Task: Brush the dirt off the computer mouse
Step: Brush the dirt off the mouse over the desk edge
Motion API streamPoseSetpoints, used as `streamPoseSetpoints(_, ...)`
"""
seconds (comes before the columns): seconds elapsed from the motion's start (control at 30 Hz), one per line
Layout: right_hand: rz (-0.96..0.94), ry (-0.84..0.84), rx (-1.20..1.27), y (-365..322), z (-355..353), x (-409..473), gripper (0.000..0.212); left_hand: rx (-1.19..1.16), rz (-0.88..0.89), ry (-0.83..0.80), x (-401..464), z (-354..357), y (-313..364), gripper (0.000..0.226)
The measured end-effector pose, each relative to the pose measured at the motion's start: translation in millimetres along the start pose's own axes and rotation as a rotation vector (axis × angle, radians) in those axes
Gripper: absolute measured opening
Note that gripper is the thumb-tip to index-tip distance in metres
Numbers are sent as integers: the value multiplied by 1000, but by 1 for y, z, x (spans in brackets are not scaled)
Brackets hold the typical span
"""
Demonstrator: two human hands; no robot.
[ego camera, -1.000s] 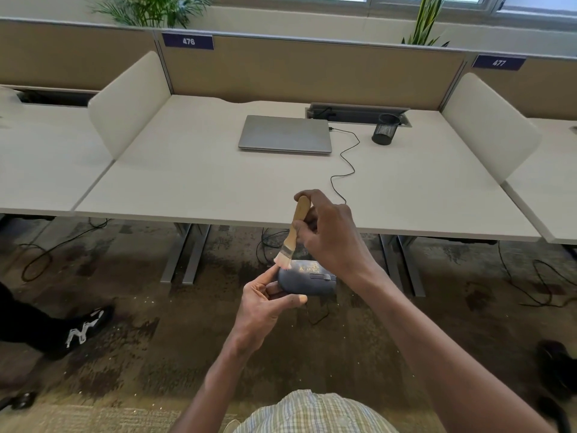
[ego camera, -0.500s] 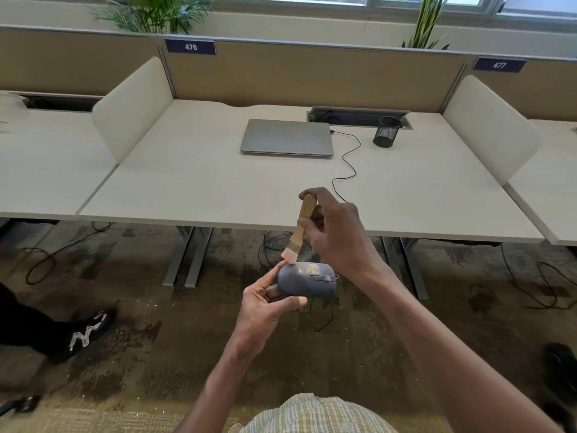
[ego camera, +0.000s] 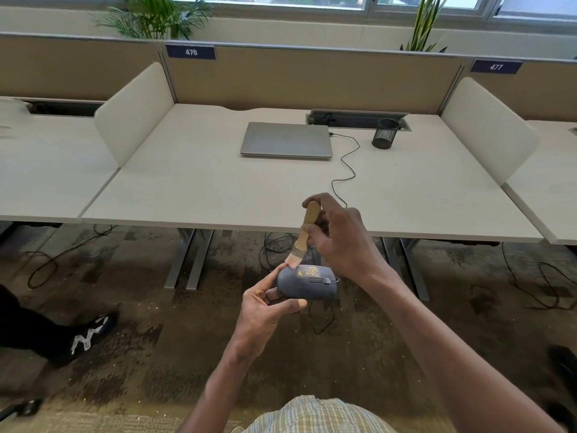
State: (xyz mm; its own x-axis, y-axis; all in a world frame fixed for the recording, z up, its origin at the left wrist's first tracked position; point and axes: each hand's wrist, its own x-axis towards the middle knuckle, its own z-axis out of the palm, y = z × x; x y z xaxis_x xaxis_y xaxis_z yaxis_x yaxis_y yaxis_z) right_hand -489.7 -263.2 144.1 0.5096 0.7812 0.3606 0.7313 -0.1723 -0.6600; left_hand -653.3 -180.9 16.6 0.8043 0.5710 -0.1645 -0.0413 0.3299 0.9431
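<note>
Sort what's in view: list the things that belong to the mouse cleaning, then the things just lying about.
Part of the job:
- computer mouse, yellowish dirt on top, held by the left hand
- brush, gripped by the right hand, bristles at the mouse's rear end

Just lying about:
- closed laptop on the desk
- its cable
- mesh pen cup
</note>
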Motion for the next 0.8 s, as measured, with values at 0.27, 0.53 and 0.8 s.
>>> streamPoseSetpoints(0.27, -8, -16, 18, 3, -2, 1, 32, -38, 9, -7, -1, -4, -2, 77)
streamPoseSetpoints(0.53, 20, 2, 79, 4, -4, 2, 34, -36, 22, -7, 1, -3, 0, 76)
streamPoseSetpoints(0.8, 21, 30, 165, -2, -4, -1, 37, -43, 11, 3, 2, -2, 1, 83)
